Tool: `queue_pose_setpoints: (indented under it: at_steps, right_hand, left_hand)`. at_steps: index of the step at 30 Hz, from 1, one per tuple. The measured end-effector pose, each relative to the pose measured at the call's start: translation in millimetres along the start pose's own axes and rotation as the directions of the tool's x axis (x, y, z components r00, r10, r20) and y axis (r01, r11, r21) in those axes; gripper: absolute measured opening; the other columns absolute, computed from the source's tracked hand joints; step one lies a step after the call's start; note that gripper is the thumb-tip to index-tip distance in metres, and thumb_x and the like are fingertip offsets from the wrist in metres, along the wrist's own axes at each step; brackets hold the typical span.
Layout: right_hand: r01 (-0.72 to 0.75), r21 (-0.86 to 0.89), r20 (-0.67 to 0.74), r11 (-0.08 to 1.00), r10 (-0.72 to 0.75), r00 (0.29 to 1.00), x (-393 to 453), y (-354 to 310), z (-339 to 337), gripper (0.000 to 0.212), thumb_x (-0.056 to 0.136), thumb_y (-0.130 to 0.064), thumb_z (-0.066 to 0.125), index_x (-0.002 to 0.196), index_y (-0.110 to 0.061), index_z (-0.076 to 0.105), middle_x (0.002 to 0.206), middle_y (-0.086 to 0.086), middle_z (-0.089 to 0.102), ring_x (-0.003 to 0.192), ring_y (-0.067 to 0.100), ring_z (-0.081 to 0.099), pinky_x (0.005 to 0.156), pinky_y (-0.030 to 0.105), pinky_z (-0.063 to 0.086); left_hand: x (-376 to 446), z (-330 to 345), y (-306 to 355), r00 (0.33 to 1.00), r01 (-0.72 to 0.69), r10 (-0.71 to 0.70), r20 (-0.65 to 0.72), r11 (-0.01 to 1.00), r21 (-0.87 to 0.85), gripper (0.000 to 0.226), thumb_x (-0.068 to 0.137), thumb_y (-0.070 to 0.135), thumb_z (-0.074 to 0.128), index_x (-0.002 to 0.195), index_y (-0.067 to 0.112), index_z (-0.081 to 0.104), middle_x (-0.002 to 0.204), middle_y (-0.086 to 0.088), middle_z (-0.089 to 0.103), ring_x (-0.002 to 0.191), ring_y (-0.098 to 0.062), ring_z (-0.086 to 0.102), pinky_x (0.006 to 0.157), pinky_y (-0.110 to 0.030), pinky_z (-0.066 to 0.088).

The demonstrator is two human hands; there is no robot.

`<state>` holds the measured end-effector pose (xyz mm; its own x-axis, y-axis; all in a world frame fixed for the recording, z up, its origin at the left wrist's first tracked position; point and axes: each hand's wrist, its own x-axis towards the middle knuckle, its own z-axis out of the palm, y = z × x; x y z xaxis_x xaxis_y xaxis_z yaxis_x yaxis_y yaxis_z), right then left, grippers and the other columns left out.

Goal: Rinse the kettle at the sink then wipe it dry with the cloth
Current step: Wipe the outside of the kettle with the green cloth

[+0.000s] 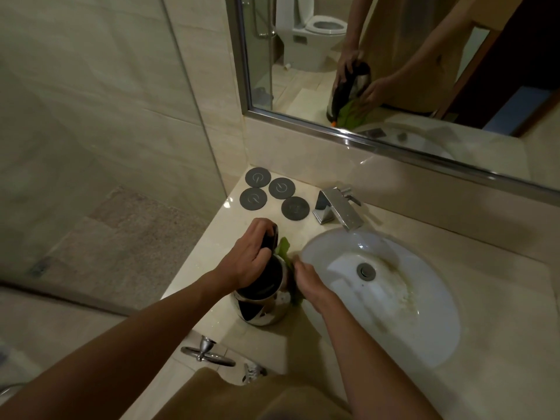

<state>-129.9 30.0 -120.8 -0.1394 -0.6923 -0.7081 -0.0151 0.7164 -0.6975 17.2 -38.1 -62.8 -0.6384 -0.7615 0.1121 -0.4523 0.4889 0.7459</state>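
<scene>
A shiny steel kettle with a black lid and black handle stands on the counter just left of the white sink. My left hand grips the black handle from above. My right hand presses a green cloth against the kettle's right side; most of the cloth is hidden between hand and kettle. The mirror shows the same grip from the front.
A chrome tap stands behind the sink. Several dark round coasters lie at the counter's back left. A glass shower panel rises left of the counter. A chrome towel ring hangs below the counter edge.
</scene>
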Motion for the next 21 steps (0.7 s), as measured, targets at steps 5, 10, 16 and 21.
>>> queue_pose_setpoints:
  at_steps: [5, 10, 16, 21]
  right_hand:
    - [-0.111, -0.043, 0.052, 0.993, 0.113, 0.992, 12, -4, 0, 0.072, 0.103, -0.058, 0.010, 0.157, -0.015, 0.031, 0.158, 0.018, 0.039, 0.146, 0.033, 0.036, 0.122, 0.052, 0.027]
    - [0.073, 0.019, 0.020, 0.997, -0.073, 0.997, -10, -19, -9, 0.062, 0.108, -0.048, 0.014, 0.145, -0.017, 0.052, 0.146, 0.014, 0.053, 0.136, 0.029, 0.049, 0.113, 0.042, 0.039]
    - [0.151, -0.039, 0.024, 0.988, -0.151, 0.988, -13, -29, -12, 0.057, 0.107, -0.051, 0.015, 0.109, -0.020, 0.063, 0.123, 0.013, 0.064, 0.118, 0.026, 0.058, 0.105, 0.042, 0.047]
    - [0.060, -0.139, 0.067, 0.988, -0.051, 0.996, 2, -39, -7, 0.064, 0.108, -0.048, 0.009, 0.143, -0.012, 0.048, 0.147, 0.017, 0.050, 0.138, 0.029, 0.046, 0.115, 0.043, 0.036]
  left_hand:
    - [-1, 0, -1, 1.000, 0.019, -0.019, 0.021, 1.000, 0.018, 0.023, 0.078, 0.033, 0.035, 0.099, 0.023, 0.038, 0.110, 0.001, 0.042, 0.086, -0.017, 0.047, 0.071, -0.022, 0.042]
    - [0, 1, 0, 0.999, 0.029, -0.028, 0.026, 1.000, -0.008, 0.025, 0.076, 0.038, 0.032, 0.097, 0.024, 0.037, 0.113, 0.001, 0.043, 0.099, -0.016, 0.048, 0.078, -0.022, 0.043]
    - [1, 2, -1, 1.000, 0.014, -0.014, 0.024, 1.000, 0.023, 0.023, 0.077, 0.037, 0.031, 0.095, 0.024, 0.037, 0.111, -0.001, 0.042, 0.094, -0.020, 0.048, 0.075, -0.026, 0.046]
    - [2, 2, -1, 1.000, 0.015, -0.016, 0.025, 0.999, 0.037, 0.023, 0.078, 0.038, 0.031, 0.096, 0.024, 0.037, 0.112, -0.001, 0.042, 0.093, -0.020, 0.049, 0.072, -0.025, 0.046]
